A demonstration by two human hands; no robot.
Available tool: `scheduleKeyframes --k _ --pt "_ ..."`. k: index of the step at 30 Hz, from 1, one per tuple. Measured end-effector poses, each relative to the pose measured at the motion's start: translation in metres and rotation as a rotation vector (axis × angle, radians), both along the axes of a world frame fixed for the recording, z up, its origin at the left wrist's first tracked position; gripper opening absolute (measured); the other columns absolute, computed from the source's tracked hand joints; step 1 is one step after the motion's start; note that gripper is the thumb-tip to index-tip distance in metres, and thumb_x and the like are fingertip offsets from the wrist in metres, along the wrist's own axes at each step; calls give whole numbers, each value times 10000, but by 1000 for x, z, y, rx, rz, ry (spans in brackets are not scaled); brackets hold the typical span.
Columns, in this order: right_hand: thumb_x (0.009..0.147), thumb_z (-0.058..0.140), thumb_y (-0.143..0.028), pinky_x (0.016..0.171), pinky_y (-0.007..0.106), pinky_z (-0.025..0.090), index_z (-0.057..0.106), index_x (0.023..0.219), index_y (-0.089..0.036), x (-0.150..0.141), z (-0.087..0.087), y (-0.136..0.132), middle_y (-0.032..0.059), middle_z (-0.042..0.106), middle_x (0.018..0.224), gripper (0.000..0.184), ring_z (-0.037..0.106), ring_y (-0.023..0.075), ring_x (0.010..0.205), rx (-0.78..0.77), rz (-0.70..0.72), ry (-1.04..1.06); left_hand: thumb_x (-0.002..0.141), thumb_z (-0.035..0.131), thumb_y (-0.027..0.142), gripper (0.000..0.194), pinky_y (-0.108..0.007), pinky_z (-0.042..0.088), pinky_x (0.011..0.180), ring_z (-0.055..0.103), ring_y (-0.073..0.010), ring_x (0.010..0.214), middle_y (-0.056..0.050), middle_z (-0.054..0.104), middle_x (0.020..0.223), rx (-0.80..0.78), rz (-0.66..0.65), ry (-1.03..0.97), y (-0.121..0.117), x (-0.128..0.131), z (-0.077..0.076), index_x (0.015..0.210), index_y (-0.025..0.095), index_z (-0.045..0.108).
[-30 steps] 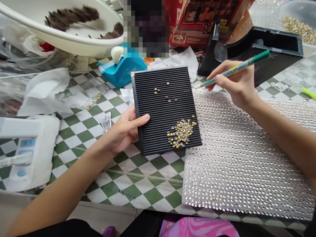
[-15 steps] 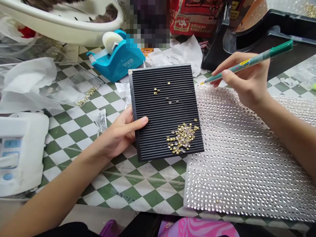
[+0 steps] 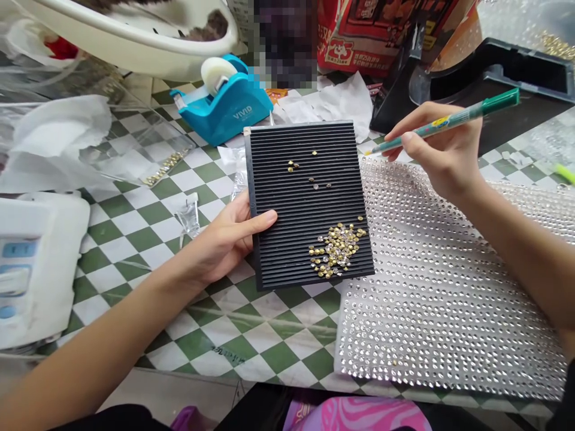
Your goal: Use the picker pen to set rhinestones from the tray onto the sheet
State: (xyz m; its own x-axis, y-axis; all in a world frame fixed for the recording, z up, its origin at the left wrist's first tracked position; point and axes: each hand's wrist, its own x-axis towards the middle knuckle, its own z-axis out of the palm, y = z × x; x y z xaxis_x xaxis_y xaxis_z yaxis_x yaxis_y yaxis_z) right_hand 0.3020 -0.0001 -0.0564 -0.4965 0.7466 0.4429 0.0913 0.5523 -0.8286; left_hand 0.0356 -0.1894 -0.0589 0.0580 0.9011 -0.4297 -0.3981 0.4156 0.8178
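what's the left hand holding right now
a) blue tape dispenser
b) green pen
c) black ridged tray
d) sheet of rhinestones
C: the left hand holds the edge of the black ridged tray from below, its thumb lying across the ridges, while the green pen is in the right hand.
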Motion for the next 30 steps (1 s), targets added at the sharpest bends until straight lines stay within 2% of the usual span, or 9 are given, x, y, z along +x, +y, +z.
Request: scheduleKeyframes --k 6,12,19,22,26,30 --pt "829 822 -475 506 295 541 779 783 -203 2 -4 3 60 710 687 279 655 156 557 7 27 23 924 780 215 478 -216 658 851 706 -249 1229 -47 722 1380 3 5 -18 0 0 1 1373 198 614" --pt "819 830 -440 486 273 528 793 780 -196 1 -8 5 60 713 675 250 656 147 535 9 45 47 899 809 275 543 -286 663 891 682 -306 1270 -77 713 1390 -11 6 31 -1 0 2 1397 195 607" --pt "827 839 -304 476 282 525 828 866 -252 -3 14 -12 48 737 710 66 665 152 557 65 44 199 885 804 248 437 -300 649 929 641 -310 1338 -47 692 1428 6 -17 10 -2 1 0 1299 237 664" --pt "882 780 -261 567 311 587 827 963 -287 -6 24 -30 25 760 809 97 709 167 662 19 108 186 826 855 273 470 -336 644 964 624 -334 1359 -52 717 1386 -5 -33 1 -3 5 -1 1261 250 678" --pt "951 673 -197 774 321 648 800 1049 -300 -9 30 -53 -14 779 946 190 751 159 849 -78 140 5 740 913 235 534 -318 644 962 612 -343 1372 -69 723 1368 -27 -73 -49 -5 11 0 1218 227 677" --pt "949 643 -177 813 287 659 781 1004 -285 -10 29 -59 -29 782 952 184 759 142 861 -51 120 -97 742 918 261 533 -331 649 951 609 -354 1370 -74 724 1363 -51 -109 -43 -6 13 3 1214 228 671"
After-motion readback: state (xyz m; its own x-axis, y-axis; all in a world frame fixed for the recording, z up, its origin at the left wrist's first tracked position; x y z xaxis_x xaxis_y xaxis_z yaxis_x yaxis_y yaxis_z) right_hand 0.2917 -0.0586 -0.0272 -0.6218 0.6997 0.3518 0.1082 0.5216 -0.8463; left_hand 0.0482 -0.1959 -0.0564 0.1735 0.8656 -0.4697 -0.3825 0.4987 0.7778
